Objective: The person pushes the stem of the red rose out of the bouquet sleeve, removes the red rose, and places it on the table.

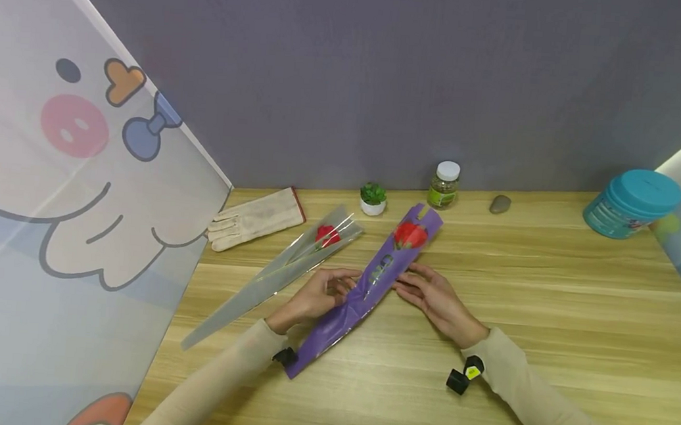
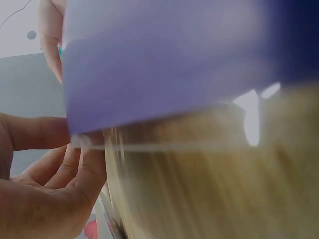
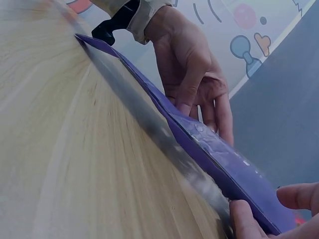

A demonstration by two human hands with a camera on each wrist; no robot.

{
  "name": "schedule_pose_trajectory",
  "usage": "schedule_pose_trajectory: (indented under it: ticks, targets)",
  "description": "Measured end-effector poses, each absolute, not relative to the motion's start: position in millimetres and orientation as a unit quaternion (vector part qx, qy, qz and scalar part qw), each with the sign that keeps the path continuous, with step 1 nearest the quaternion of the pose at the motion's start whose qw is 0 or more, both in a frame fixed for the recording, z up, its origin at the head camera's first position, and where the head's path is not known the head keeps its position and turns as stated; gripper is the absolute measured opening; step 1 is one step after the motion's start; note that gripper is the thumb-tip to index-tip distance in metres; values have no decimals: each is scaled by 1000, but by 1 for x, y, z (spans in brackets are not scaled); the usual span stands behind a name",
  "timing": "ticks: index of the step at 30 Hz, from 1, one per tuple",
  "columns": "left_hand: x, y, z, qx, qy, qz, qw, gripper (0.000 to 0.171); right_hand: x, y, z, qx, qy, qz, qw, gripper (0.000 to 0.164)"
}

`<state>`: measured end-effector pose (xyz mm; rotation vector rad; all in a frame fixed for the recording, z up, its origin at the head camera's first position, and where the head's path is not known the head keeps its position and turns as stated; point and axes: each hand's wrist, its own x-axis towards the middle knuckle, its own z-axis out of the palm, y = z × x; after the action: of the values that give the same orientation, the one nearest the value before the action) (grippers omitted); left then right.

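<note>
A red rose in a purple wrapping sleeve (image 1: 374,282) lies slanted between the two hands, its bloom at the far end. My left hand (image 1: 318,295) pinches the left edge of the sleeve near its middle; in the left wrist view the thumb and fingers (image 2: 90,164) meet at that edge. On the opposite edge, nearer the bloom, my right hand (image 1: 434,301) holds the sleeve between thumb and fingers. The right wrist view shows the sleeve (image 3: 199,142) edge-on, close above the table. To the left lies a second red rose (image 1: 328,237) in a clear sleeve (image 1: 251,296).
Along the back of the wooden table (image 1: 547,306) are a white glove (image 1: 259,220), a small potted plant (image 1: 373,198), a lidded jar (image 1: 444,185) and a grey stone (image 1: 500,204). A turquoise tub (image 1: 631,205) stands at the back right. Walls border the back and left.
</note>
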<state>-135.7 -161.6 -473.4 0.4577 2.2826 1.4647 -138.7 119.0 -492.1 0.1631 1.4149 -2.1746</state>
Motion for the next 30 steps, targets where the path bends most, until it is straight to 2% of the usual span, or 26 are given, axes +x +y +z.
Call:
schedule_pose_trajectory:
  ticks: [4,13,19,25,30]
  targets:
    - [-134,-160,-473,168,811,526,193,62,-139,119,-491,64,529,-808,252,62]
    - [-128,-152,-470,195,793,538,208,63,-137,120,-490,94,531,-816,209,38]
    - [-127,-148,-471,217,780,550,205,62,-137,125,-488,78,548,-806,207,50]
    - [-127,-143,-471,231,776,549,209,63,-137,129,-486,68,575,-791,196,48]
    - [-126,-137,-468,236,777,543,215,65,-136,132,-484,56,573,-797,184,55]
